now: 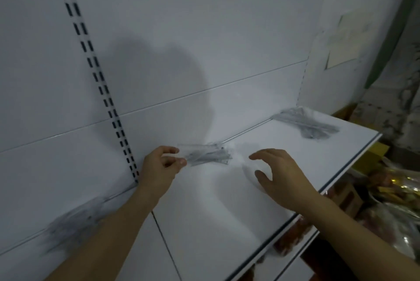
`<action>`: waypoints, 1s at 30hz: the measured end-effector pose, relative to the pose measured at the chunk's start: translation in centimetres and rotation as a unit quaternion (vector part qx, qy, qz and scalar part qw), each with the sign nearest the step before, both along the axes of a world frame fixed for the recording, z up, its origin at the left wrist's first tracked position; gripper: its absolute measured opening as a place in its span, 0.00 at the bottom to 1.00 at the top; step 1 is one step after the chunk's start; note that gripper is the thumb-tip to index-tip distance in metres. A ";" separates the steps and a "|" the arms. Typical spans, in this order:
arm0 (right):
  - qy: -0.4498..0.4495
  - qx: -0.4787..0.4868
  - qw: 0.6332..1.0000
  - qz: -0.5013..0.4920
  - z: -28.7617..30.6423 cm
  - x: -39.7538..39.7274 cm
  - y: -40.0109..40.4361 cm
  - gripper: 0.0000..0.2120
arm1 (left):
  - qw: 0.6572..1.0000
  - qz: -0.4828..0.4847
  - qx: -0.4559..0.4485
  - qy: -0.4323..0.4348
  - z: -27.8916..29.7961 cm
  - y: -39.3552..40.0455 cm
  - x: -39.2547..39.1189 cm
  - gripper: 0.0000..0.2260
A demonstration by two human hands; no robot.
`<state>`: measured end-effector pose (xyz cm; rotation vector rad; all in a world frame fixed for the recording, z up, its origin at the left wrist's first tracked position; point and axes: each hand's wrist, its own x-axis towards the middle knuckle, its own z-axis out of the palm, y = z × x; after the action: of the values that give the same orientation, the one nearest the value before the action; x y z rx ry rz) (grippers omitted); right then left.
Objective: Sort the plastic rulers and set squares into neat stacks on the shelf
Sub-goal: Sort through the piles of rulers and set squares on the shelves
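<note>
My left hand (162, 163) pinches the left end of a small bundle of clear plastic rulers (204, 154), held just above the white shelf (227, 208) near the back wall. To the right of the bundle, my right hand (279, 173) hovers with its fingers spread and relaxed, holding nothing. A loose pile of clear rulers and set squares (304, 123) lies at the shelf's far right back corner. Another blurred pile of clear pieces (72, 226) lies on the shelf at the left, beside my left forearm.
A slotted upright rail (100, 81) runs down the white back panel. The shelf's front edge (313, 190) runs diagonally at the right. Below and right of it are packaged goods and yellow items (386, 185). A paper sheet (345, 40) hangs on the right wall.
</note>
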<state>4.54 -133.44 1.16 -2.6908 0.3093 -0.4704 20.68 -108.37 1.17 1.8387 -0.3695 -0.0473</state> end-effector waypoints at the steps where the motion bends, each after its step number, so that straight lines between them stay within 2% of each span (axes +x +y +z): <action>1: 0.000 0.000 1.000 0.000 -0.1 -0.3 -1.4 0.16 | 1.000 0.006 -0.001 0.008 -0.3 -1.5 0.1 0.10; 5: 0.012 0.012 0.999 0.029 -0.4 0.1 -4.9 0.16 | 0.999 0.040 0.001 0.021 -1.4 -4.9 0.8 0.14; 9: 0.025 0.017 0.995 0.092 -0.9 2.0 -5.6 0.17 | 0.996 0.082 0.017 -0.015 -2.1 -6.2 0.5 0.16; 15: 0.031 0.014 0.981 0.192 -0.6 4.7 -2.4 0.18 | 0.968 0.096 0.167 -0.159 -1.1 -3.3 -2.5 0.17; 20: 0.030 -0.011 0.950 0.309 0.7 7.3 3.3 0.21 | 0.918 0.140 0.284 -0.237 -0.2 3.8 -5.2 0.17; 25: 0.059 -0.050 0.898 0.434 1.9 7.9 11.9 0.27 | 0.884 0.227 0.372 -0.169 0.4 15.5 -9.9 0.21; 30: 0.055 -0.056 0.858 0.507 2.4 5.9 20.6 0.29 | 0.840 0.288 0.450 -0.097 0.6 25.2 -14.7 0.25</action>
<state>10.48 -112.88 3.51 -2.5256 -1.0961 0.0055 5.96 -83.15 1.75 2.8373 0.1347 0.4606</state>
